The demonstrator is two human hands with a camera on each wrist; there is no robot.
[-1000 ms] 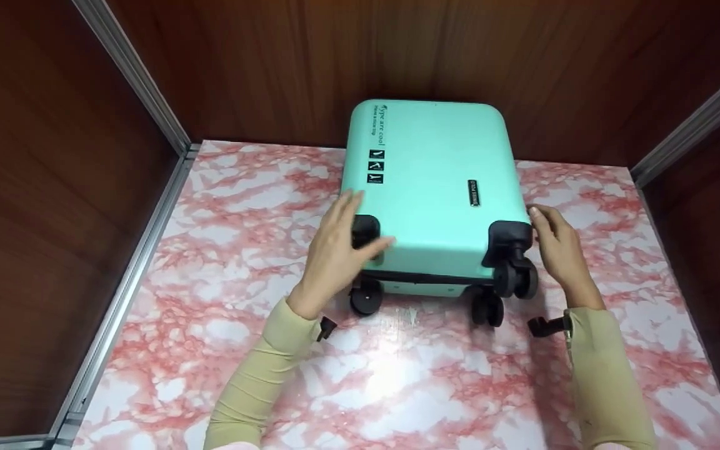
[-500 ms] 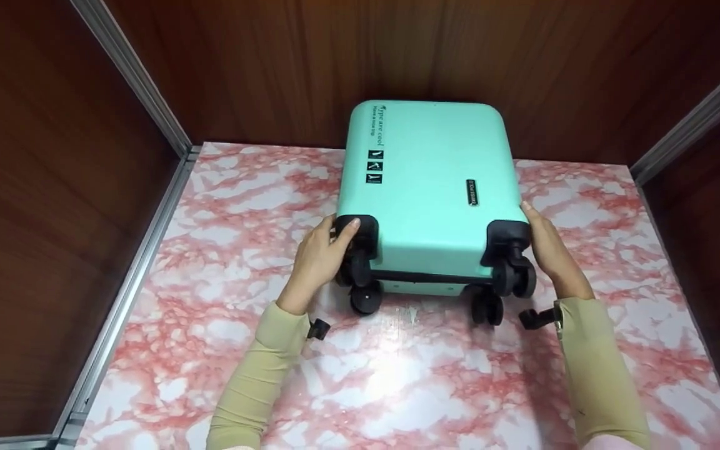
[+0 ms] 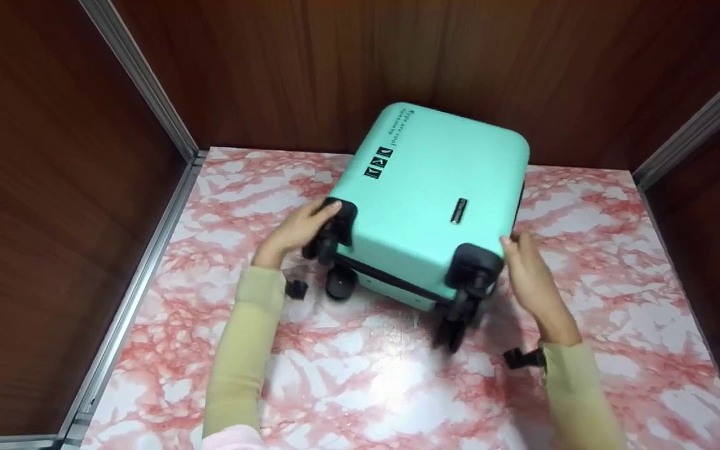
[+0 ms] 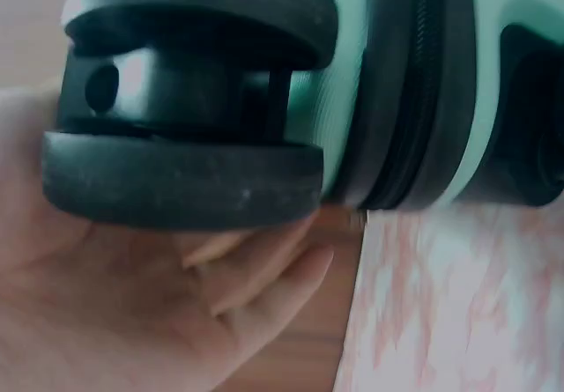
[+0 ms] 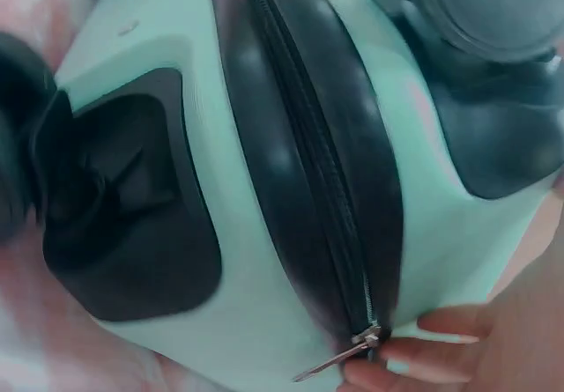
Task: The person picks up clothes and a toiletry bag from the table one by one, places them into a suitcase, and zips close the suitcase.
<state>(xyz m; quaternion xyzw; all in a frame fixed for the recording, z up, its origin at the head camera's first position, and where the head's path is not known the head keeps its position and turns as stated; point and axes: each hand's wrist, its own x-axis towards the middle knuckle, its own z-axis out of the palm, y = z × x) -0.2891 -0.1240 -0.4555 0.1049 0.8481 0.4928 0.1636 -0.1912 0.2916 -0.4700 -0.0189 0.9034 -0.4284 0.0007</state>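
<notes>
A mint-green hard-shell suitcase [image 3: 429, 187] lies flat with its wheeled end facing me, turned at an angle. My left hand [image 3: 297, 228] grips its near left corner, thumb on the black corner guard [image 3: 346, 219]. Seen from the left wrist, the fingers [image 4: 264, 291] reach along the side behind a twin caster wheel [image 4: 185, 181]. My right hand [image 3: 532, 284] holds the right side just past the other corner, thumb at the upper edge. In the right wrist view its fingertips touch the side by a metal zipper pull [image 5: 339, 357] on the black zipper band [image 5: 308, 145].
The suitcase is on a red-and-white marbled surface [image 3: 222, 362]. Dark wood panels [image 3: 260, 75] stand behind and at both sides, with metal framing [image 3: 141, 81] at the corners. The suitcase's far end is close to the back panel.
My left hand has come down onto the corner and gripped it. The suitcase has swivelled clockwise, its near right corner swinging toward me and leftward, with both hands moving along.
</notes>
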